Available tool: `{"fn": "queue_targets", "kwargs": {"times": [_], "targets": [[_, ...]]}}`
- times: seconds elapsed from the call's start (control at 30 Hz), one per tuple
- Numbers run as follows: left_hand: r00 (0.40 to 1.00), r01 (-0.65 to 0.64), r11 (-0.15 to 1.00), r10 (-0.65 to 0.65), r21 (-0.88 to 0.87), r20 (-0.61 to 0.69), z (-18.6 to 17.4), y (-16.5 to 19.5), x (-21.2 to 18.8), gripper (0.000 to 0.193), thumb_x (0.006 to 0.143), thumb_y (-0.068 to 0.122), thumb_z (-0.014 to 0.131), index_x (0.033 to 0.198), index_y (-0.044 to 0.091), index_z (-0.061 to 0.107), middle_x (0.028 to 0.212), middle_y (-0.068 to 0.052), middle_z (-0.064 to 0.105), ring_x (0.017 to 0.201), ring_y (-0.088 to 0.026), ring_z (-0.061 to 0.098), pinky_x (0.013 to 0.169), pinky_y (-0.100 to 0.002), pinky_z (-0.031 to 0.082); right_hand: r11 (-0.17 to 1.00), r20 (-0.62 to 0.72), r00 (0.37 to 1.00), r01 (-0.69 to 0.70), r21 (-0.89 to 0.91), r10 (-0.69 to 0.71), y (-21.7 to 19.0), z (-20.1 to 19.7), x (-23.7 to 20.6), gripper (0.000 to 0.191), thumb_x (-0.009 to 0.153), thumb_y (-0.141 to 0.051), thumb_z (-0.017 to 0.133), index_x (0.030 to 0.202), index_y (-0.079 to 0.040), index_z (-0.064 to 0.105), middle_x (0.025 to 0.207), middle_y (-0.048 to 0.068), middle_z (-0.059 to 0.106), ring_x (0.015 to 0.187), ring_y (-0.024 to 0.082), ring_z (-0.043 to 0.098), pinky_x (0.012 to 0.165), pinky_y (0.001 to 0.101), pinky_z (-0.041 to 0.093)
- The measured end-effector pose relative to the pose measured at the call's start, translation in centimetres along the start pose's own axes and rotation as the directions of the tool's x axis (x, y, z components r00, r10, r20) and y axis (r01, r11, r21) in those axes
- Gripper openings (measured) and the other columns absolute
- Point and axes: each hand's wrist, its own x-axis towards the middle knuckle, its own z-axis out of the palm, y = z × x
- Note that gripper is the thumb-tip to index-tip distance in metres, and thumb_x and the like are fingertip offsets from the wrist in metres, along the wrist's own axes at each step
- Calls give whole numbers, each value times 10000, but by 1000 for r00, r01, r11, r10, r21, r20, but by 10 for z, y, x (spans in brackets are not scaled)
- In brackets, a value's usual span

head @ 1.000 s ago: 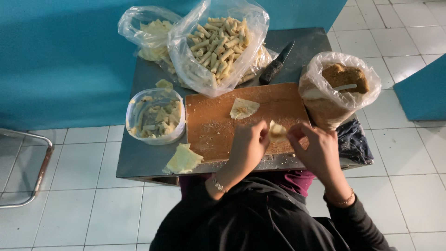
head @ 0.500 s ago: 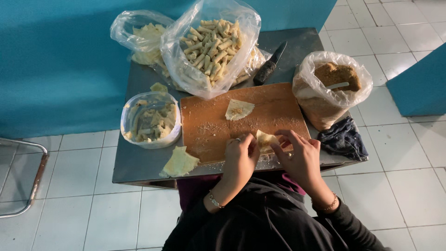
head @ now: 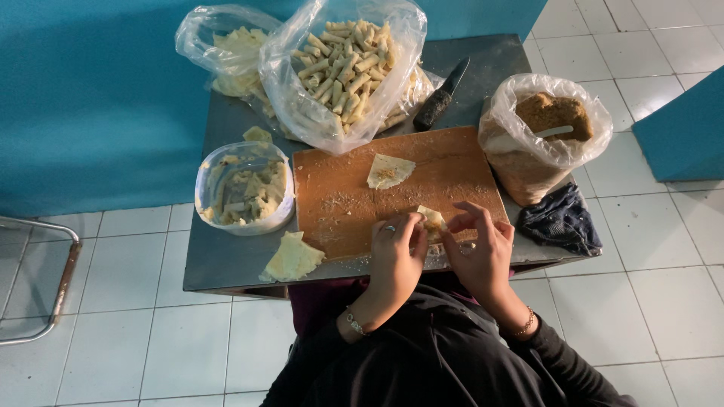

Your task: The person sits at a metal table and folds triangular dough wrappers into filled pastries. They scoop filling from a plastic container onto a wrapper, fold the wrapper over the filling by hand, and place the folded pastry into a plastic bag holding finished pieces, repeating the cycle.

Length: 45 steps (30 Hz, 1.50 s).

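Left hand (head: 396, 252) pinches the wrapper (head: 432, 221), fingers curled on its left edge | right hand (head: 479, 245) grips its right side, fingers bent | wrapper sits at the near edge of the board (head: 354, 200) on the table (head: 226, 260) | second wrapper (head: 388, 170) lies farther back | brown filling bag (head: 543, 136) right.

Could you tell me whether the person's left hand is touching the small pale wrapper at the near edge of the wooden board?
Touching: the head view shows the left hand fingertips pressed against the pale wrapper.
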Motion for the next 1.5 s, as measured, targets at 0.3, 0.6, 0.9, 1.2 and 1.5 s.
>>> {"fn": "queue_targets", "kwargs": {"times": [0.3,0.6,0.9,1.2,1.5], "targets": [[998,-54,997,53,55,16,2,2,-1,228,961,52,673,1188,32,654,858,-92,696,892,-245,684,892,-415,463,999,-16,999,35,11,-35,3,1,0,479,867,-165,794,1302,-112,600,1004,-36,775,974,172,719,994,340,414],[993,-106,994,104,30,62,-3,4,0,257,952,28,660,1208,36,651,914,-93,699,988,-257,661,939,-423,468,984,96,982,170,-43,-166,-3,-8,4,461,890,-167,742,1332,-114,620,1051,-26,785,901,181,732,967,364,447],[972,-101,993,113,-68,208,-2,-17,0,304,858,42,746,1155,-8,707,1045,-122,700,1064,-289,634,983,-402,508,962,336,902,247,114,-271,6,-34,29,531,892,-131,695,1400,-93,545,1142,17,768,1001,261,726,980,420,508],[983,-45,988,70,-148,171,5,-26,8,133,891,72,764,1012,17,757,978,-113,708,1013,-283,661,905,-380,542,958,450,847,229,171,-282,12,-44,53,549,792,-227,812,1305,-144,635,1028,12,770,983,276,728,863,378,567],[989,27,997,-16,-74,148,6,-16,12,125,859,78,771,963,9,766,941,-119,617,946,-299,589,826,-413,492,916,386,831,375,145,-401,19,-33,59,134,822,-187,780,931,-121,739,1027,16,736,905,257,706,818,369,541]]}}
